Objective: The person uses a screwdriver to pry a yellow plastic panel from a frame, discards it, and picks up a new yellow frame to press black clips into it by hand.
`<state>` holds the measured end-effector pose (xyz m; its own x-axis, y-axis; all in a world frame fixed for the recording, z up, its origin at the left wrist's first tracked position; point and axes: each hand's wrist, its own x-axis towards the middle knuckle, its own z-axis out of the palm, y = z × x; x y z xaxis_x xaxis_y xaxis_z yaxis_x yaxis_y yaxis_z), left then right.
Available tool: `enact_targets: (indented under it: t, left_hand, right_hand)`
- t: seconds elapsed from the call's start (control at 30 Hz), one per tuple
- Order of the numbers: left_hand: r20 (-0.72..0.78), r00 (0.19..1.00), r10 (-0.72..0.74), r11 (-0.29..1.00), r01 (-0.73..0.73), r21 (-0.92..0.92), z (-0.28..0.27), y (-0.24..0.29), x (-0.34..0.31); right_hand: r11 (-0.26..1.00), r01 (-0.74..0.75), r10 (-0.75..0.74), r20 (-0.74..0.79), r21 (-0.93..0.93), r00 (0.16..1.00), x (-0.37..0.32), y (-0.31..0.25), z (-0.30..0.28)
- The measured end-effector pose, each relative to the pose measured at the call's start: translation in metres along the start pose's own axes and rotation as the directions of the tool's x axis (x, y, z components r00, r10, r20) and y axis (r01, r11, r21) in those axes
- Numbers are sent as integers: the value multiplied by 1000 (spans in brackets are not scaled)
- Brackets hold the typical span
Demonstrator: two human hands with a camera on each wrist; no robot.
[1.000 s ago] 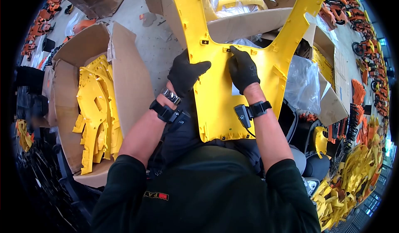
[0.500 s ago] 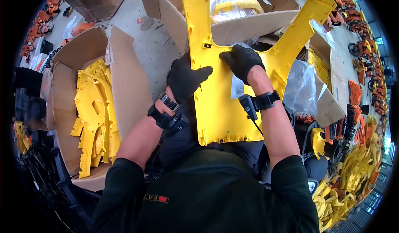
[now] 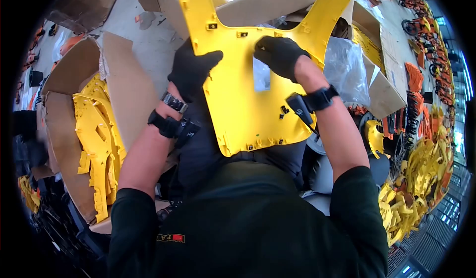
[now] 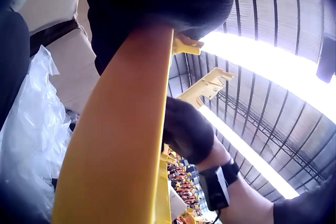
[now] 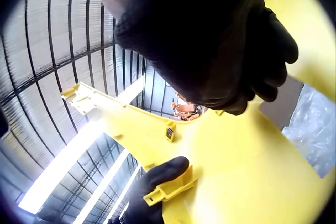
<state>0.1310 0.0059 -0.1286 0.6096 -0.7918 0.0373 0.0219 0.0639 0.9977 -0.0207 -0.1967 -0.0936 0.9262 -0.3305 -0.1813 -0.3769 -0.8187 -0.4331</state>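
Observation:
A large yellow plastic panel (image 3: 243, 99) with two upright arms lies tilted over the person's lap. My gloved left hand (image 3: 191, 70) grips its left edge, thumb over the near face. Over the panel's upper middle is my gloved right hand (image 3: 282, 57), fingers curled; I cannot tell whether something small is inside them. In the right wrist view, its curled fingers (image 5: 273, 50) show close above the yellow surface. One black clip (image 3: 242, 34) sits at the curved upper edge, another black clip (image 3: 212, 26) farther left. Small black clips (image 3: 283, 111) lie near the right wrist.
At left, an open cardboard box (image 3: 64, 114) holds yellow panels (image 3: 99, 139). Beyond the panel stands another cardboard box (image 3: 277, 3); clear plastic wrap (image 3: 342, 75) hangs at right. A pile of yellow parts (image 3: 421, 179) lies far right, with orange machines (image 3: 421, 25) behind.
My right hand has come away from the clip at the curved upper edge, leaving that clip visible. The panel and left hand have shifted left and up in view. Small clips now show lower right.

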Motion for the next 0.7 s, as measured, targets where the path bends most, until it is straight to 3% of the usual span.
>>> enact_targets:
  t: [0.1, 0.23, 0.27, 0.4, 0.47, 0.7]
  left_hand:
    - [-5, 1000, -7, 1000, 7, 29, -5, -2, -2]
    - [3, 1000, -30, 999, 30, -37, -5, -9, 1]
    - [8, 999, -54, 998, 54, -33, -5, -11, 3]
    - [4, 998, -64, 997, 64, 33, -7, -24, 13]
    - [-8, 998, -65, 997, 65, -31, -2, -25, 15]
    - [-33, 991, -127, 992, 127, -5, 1, -20, 18]
  right_hand:
    - [994, -31, 45, 133, -109, 990, -44, 27, -3]
    - [972, 62, 8, 298, -226, 955, -102, 54, 29]
    - [946, 57, 47, 308, -320, 950, -116, 36, 30]
    - [899, 173, -83, 232, -402, 969, -144, 21, 70]
    - [855, 192, -120, 177, -482, 977, -148, 24, 94]
    - [862, 105, 12, 228, -495, 974, -144, 10, 100]
